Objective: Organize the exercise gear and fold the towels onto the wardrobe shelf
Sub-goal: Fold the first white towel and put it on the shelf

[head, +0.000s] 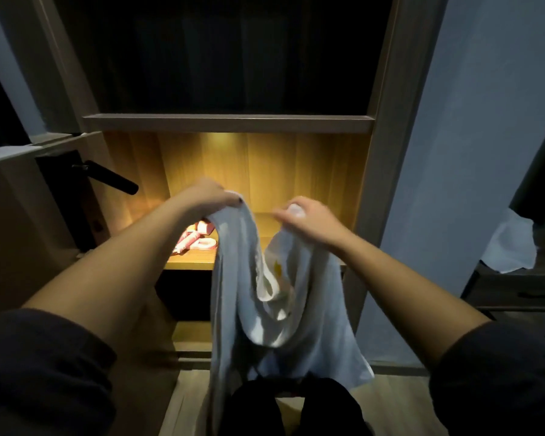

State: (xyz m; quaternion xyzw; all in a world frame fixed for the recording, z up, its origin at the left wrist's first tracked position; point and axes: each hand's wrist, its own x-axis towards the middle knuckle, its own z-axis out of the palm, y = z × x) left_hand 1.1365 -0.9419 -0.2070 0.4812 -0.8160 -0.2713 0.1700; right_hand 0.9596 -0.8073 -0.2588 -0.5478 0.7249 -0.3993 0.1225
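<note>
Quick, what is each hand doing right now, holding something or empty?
Left hand: grips one top end of the white towel.
Right hand: grips the towel's other top end; slightly blurred.

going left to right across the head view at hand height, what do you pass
black door handle → left hand → right hand → white cloth at far right. The towel and pink gear overlap the hands, so both are left out.
</note>
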